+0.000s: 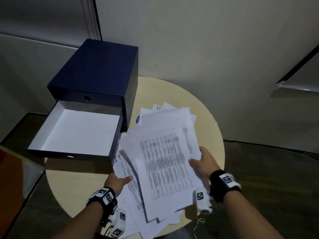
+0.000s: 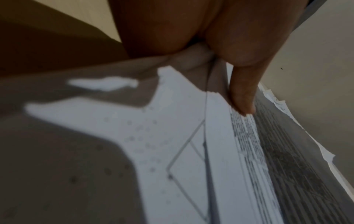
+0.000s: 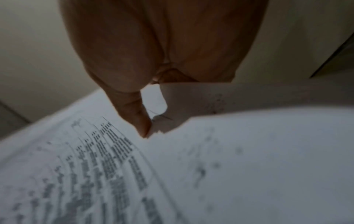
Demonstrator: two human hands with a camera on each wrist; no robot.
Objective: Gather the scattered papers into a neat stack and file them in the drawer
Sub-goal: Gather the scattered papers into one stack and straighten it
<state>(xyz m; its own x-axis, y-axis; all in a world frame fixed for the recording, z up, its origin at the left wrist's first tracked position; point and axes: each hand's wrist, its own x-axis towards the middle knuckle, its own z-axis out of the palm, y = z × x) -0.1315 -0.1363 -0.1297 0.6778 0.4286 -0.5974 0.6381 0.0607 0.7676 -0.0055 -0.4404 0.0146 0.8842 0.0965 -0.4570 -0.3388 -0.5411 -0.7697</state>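
Note:
A loose, uneven stack of printed papers (image 1: 165,161) hangs blurred over the round beige table (image 1: 72,183), held between both hands. My left hand (image 1: 119,181) grips its left edge, thumb on top and fingers hidden beneath. My right hand (image 1: 203,163) grips the right edge the same way. In the left wrist view the left hand (image 2: 210,37) presses its thumb on the staggered sheets (image 2: 172,136). In the right wrist view the right hand (image 3: 153,53) pinches the papers (image 3: 249,151). The dark blue drawer unit (image 1: 98,69) has one drawer (image 1: 77,131) pulled out, white inside, nothing in it.
More sheets (image 1: 155,109) lie on the table behind the held stack, beside the drawer unit, and others (image 1: 155,228) at the near edge. An orange object (image 1: 10,169) sits at the far left. A thin white cord (image 1: 198,225) dangles off the table's front.

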